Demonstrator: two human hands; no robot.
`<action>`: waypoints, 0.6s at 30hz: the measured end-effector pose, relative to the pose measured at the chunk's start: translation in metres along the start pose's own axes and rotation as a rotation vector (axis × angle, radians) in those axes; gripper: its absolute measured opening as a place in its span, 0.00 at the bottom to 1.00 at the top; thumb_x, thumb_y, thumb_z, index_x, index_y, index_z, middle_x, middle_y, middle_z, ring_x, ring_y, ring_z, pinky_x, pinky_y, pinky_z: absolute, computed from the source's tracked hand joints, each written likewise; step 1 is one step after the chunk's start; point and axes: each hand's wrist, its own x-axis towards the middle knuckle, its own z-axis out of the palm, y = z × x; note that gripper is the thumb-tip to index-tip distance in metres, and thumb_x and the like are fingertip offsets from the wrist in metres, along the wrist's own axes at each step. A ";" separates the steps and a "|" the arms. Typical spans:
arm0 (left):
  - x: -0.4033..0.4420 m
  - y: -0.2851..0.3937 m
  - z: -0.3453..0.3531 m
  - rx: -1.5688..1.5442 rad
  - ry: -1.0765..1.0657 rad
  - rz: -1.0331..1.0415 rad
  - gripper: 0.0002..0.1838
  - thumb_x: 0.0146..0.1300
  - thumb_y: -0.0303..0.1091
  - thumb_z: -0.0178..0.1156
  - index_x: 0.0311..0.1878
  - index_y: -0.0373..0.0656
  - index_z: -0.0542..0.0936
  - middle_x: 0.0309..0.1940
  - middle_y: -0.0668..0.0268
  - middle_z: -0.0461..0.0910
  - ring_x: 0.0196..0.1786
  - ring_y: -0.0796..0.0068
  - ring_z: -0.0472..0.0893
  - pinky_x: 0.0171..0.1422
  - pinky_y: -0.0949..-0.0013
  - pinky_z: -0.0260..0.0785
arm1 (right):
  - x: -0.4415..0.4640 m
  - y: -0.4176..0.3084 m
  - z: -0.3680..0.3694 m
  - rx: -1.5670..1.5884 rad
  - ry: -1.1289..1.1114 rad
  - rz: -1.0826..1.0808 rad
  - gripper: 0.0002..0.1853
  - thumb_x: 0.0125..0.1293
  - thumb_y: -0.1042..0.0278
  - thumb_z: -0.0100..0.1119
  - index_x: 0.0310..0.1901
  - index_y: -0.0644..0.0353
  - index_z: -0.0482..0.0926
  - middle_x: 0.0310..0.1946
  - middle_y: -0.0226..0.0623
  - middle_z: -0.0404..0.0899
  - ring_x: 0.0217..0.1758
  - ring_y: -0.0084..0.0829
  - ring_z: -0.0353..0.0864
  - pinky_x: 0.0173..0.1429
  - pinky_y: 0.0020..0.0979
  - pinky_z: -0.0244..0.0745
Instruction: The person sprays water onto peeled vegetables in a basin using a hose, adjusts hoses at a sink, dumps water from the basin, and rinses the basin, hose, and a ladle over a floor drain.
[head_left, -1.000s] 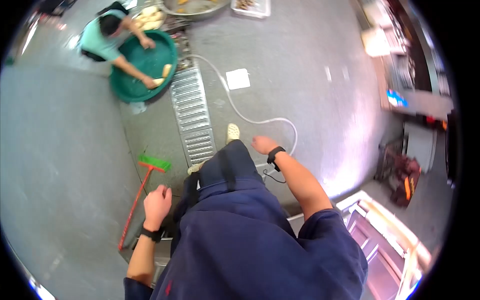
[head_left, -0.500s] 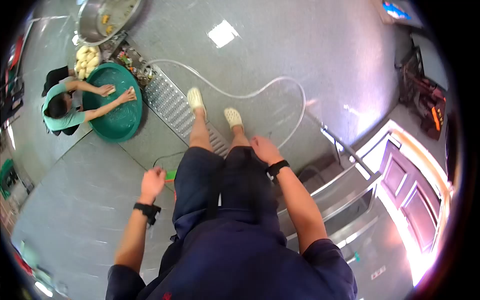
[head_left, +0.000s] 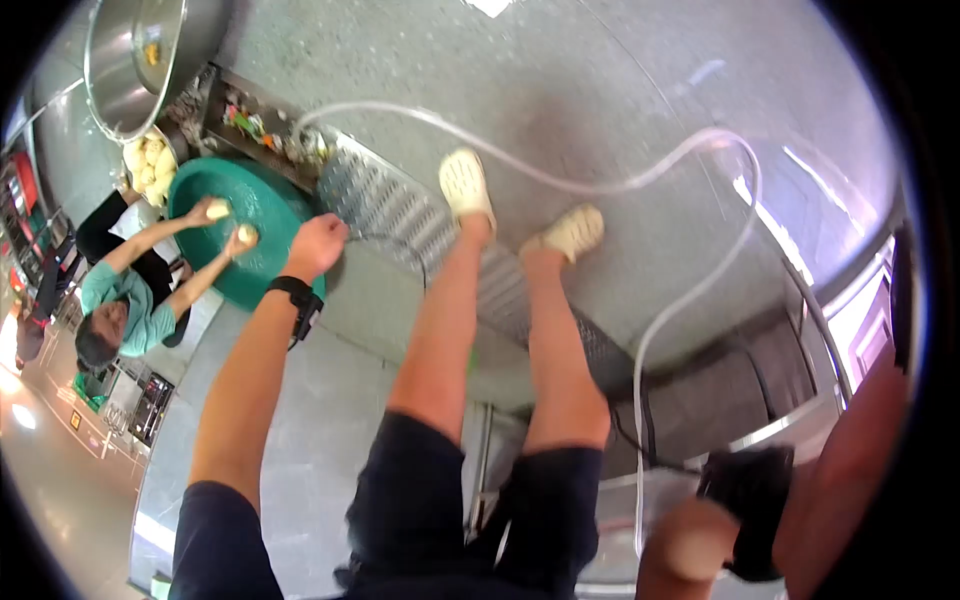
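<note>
My left hand (head_left: 318, 246) is raised in front of the green tub (head_left: 250, 205), its fingers curled in; nothing shows in them. At the lower right, my right hand (head_left: 690, 545) is close to the camera and blurred, so its fingers cannot be made out. A black band is on each wrist. A co-worker in a light green shirt (head_left: 150, 312) leans over the tub and holds a pale yellow piece (head_left: 246, 234) in one hand and another pale piece (head_left: 217, 209) in the other.
A clear hose (head_left: 560, 182) curves across the floor past my pale clogs (head_left: 465, 183). Under my feet runs a metal drain grate (head_left: 385, 200), with scraps at its upper end. A large steel pot (head_left: 130, 65) and a bowl of pale pieces (head_left: 152, 168) stand at upper left.
The view has turned and come lower, with the tub and hose larger. My left hand has gone up beside the tub; my right hand has dropped to the lower right. The co-worker has lifted the pieces.
</note>
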 end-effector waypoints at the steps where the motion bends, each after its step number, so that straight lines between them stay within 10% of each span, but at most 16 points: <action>1: 0.032 -0.004 0.011 0.062 0.048 0.047 0.16 0.59 0.41 0.49 0.36 0.37 0.79 0.36 0.46 0.79 0.45 0.43 0.76 0.50 0.52 0.68 | 0.017 0.055 0.053 -0.080 -0.035 0.071 0.22 0.65 0.62 0.51 0.58 0.64 0.69 0.53 0.46 0.75 0.59 0.42 0.72 0.62 0.40 0.66; 8: 0.269 -0.019 0.122 0.151 0.081 0.190 0.26 0.65 0.49 0.44 0.43 0.31 0.76 0.41 0.41 0.77 0.46 0.38 0.75 0.53 0.47 0.65 | 0.090 0.243 0.194 -0.411 -0.115 0.397 0.21 0.64 0.64 0.52 0.57 0.64 0.70 0.52 0.46 0.75 0.58 0.41 0.72 0.61 0.39 0.66; 13: 0.301 0.056 0.150 -0.624 0.125 -0.385 0.34 0.68 0.57 0.40 0.46 0.29 0.76 0.34 0.54 0.79 0.30 0.60 0.81 0.31 0.59 0.76 | 0.096 0.282 0.215 -0.430 -0.118 0.443 0.20 0.63 0.66 0.52 0.56 0.64 0.70 0.52 0.46 0.75 0.58 0.41 0.73 0.61 0.39 0.66; 18: 0.320 0.056 0.169 -0.894 0.307 -0.539 0.24 0.66 0.43 0.47 0.47 0.26 0.72 0.36 0.50 0.78 0.31 0.58 0.81 0.34 0.62 0.78 | 0.101 0.291 0.227 -0.434 -0.097 0.433 0.20 0.63 0.67 0.53 0.55 0.64 0.70 0.51 0.46 0.75 0.57 0.40 0.73 0.60 0.38 0.67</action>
